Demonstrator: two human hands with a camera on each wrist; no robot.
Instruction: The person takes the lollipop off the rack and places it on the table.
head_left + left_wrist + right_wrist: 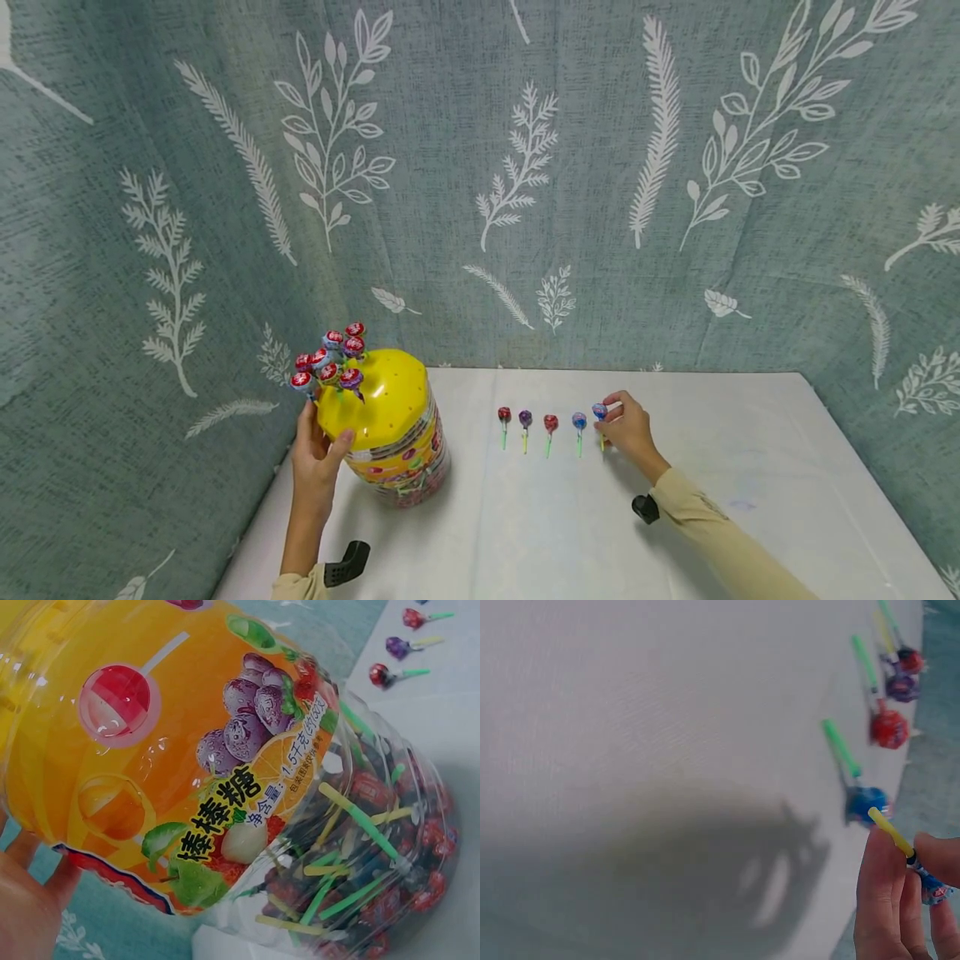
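My left hand (315, 467) grips the yellow lid (390, 392) of a clear plastic lollipop jar (416, 492), with the thumb at the lid's near side. The jar leans on the white table. Several wrapped lollipops (330, 372) stick up from the lid's left part. In the left wrist view, more lollipops (367, 825) show through the jar's wall below the fruit label (187, 750). My right hand (630, 429) pinches a blue-wrapped lollipop (934, 889) by its yellow stick, at the right end of a row. Beside it lies another blue lollipop (579, 421) with a green stick.
Further left in the row lie a red lollipop (551, 423), a purple lollipop (525, 418) and a dark red lollipop (505, 415). A green-grey curtain (450, 208) with white leaf prints hangs behind and left of the table (525, 525).
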